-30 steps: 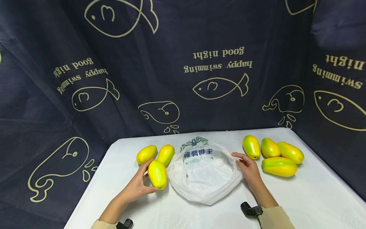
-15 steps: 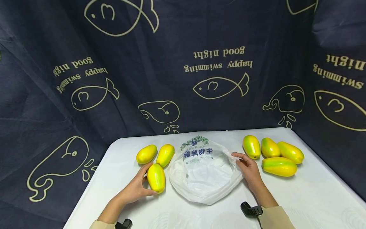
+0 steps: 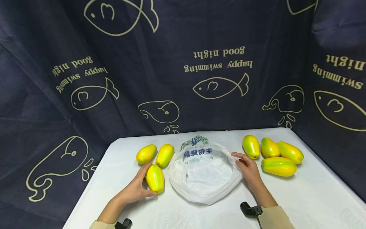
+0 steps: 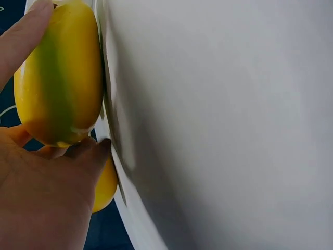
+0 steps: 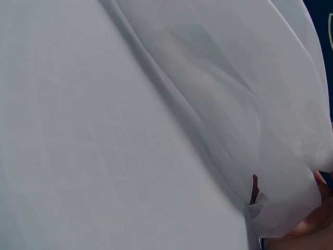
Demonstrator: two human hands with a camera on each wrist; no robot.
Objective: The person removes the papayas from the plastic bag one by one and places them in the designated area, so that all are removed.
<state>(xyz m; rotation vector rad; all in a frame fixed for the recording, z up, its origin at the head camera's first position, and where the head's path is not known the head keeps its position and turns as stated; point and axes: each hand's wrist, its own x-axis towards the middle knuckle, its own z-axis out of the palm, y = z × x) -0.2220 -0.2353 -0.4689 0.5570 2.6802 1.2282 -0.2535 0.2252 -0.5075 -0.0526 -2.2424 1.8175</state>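
Note:
My left hand [image 3: 138, 187] spans a yellow papaya [image 3: 155, 178] with a green streak, thumb at one end and fingers at the other. In the left wrist view this papaya [image 4: 60, 78] sits between thumb and fingers, close against the white table surface. To its right in the head view, a thin white plastic bag [image 3: 206, 194] with a green tree print lies with its mouth spread wide. My right hand [image 3: 251, 171] pinches the bag's right rim; in the right wrist view the bag's film [image 5: 291, 203] hides part of the fingers.
Two more papayas, one at the left [image 3: 146, 154] and one beside it [image 3: 165, 156], lie just behind the left hand. Several others, including a front one [image 3: 279, 166], cluster at the table's right. A dark printed curtain [image 3: 183, 114] hangs behind the white table [image 3: 314, 197].
The left hand's papaya has come down and slightly left, away from the bag's edge and clear of the papaya behind it. The right hand and the bag stay nearly still.

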